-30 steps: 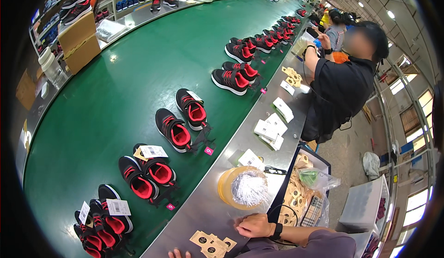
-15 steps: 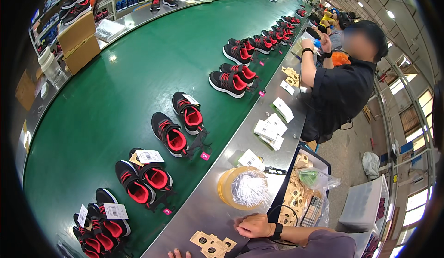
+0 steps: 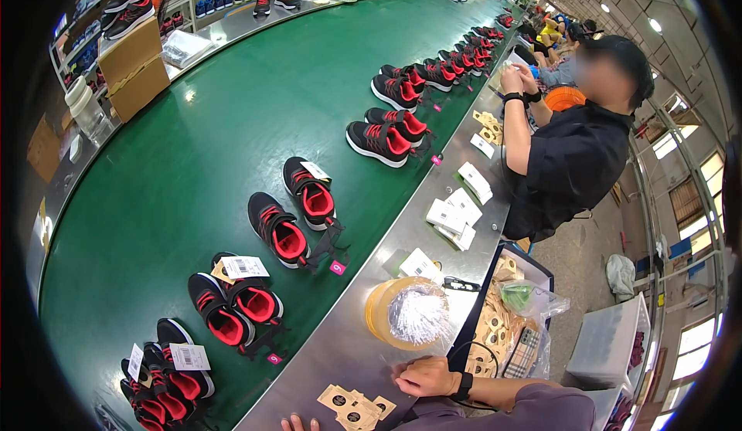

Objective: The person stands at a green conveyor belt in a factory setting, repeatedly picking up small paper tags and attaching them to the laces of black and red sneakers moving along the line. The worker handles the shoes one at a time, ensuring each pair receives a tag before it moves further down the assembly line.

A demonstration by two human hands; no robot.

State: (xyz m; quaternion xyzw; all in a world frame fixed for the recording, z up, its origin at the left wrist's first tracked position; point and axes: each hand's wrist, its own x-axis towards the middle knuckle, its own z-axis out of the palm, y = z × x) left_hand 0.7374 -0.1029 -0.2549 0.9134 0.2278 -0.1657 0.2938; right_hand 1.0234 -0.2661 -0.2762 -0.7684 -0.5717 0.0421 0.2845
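Observation:
My right hand (image 3: 422, 377), a black band at its wrist, rests on the metal table edge with its fingers curled in; no object shows in it. Only the fingertips of my left hand (image 3: 300, 423) appear at the lower edge, apart and resting on the metal, holding nothing. Between the two hands lies a small pile of tan card tags (image 3: 354, 408). Just beyond my right hand stands a round yellowish tub (image 3: 377, 313) filled with thin white plastic strands (image 3: 419, 315). Black-and-red shoes (image 3: 278, 230) stand in pairs on the green belt; the nearer ones carry white tags (image 3: 244, 266).
White label stacks (image 3: 452, 215) lie along the metal ledge. Below it, a bin holds many tan tags (image 3: 487, 338) and a phone in a checked case (image 3: 522, 352). A co-worker in black (image 3: 572, 137) sits farther along. A cardboard box (image 3: 133, 72) stands across the green belt (image 3: 185, 161).
The shoes on the belt have shifted slightly toward the lower left. The co-worker's hands have come together. Both my hands stay where they were.

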